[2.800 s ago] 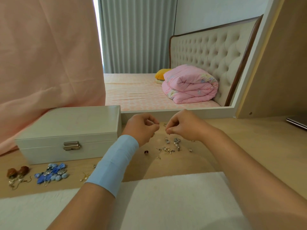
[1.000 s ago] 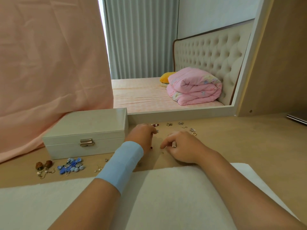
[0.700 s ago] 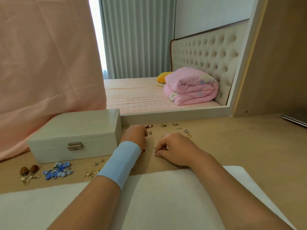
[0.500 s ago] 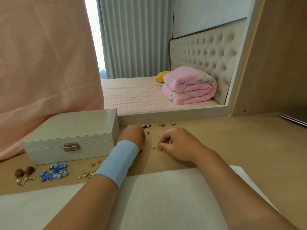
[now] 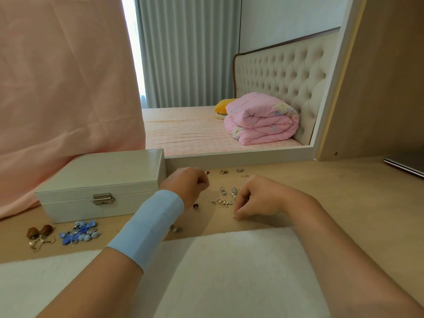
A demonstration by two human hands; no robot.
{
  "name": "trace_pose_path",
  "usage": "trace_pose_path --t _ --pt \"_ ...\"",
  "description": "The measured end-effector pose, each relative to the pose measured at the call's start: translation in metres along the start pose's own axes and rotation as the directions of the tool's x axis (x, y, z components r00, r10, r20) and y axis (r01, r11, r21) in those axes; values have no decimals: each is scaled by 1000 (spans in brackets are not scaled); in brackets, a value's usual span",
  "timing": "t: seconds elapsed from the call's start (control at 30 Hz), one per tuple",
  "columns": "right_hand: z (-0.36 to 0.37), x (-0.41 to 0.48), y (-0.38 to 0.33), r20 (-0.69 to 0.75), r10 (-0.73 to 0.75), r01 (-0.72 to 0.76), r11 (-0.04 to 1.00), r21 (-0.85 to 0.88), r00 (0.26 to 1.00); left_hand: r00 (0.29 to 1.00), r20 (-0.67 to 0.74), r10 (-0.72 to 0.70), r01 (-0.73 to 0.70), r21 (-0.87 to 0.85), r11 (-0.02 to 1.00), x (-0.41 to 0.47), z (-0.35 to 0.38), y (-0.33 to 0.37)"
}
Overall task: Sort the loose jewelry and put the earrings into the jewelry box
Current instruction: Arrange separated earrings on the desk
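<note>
Now my hands are apart, sorting unfinished.
My right hand (image 5: pixel 259 198) has left the earrings (image 5: pixel 223 200), pinching a small piece (image 5: pixel 235 217); left hand (image 5: pixel 188 187) curled, hold unclear; box (image 5: pixel 101 177) beside it closed.

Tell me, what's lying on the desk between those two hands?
A loose scatter of small silver earrings lies on the desk between the left hand and the right hand, as seen in the head view.

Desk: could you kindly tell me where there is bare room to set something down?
Bare desk lies right of the right hand, between mirror frame and white cloth. The jewelry box lid is bare too. Crowded: silver pieces left of that hand, blue earrings before the box.
</note>
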State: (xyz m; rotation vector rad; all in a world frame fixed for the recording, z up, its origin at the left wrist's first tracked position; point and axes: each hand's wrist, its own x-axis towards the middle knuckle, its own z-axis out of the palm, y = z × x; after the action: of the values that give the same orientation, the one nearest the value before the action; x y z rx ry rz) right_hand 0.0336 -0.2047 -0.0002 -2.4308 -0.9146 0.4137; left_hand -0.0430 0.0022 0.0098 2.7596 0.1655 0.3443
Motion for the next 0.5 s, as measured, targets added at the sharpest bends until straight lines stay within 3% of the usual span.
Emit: trace_pose_path --t 0.1,0.27,0.37,0.5 --pt "-4 3 8 -183 -18 37 994 101 983 994 85 75 -74 -22 997 -16 -3 2" --pt "-5 7 28 -455 65 -27 996 90 888 961 243 129 -144 42 989 -31 2 7" --pt "3 11 23 -439 21 -12 1000 23 898 947 287 147 -190 131 973 -31 7 10" --pt "18 21 6 -359 -49 31 998 -55 932 945 301 127 -171 125 977 -27 6 8"
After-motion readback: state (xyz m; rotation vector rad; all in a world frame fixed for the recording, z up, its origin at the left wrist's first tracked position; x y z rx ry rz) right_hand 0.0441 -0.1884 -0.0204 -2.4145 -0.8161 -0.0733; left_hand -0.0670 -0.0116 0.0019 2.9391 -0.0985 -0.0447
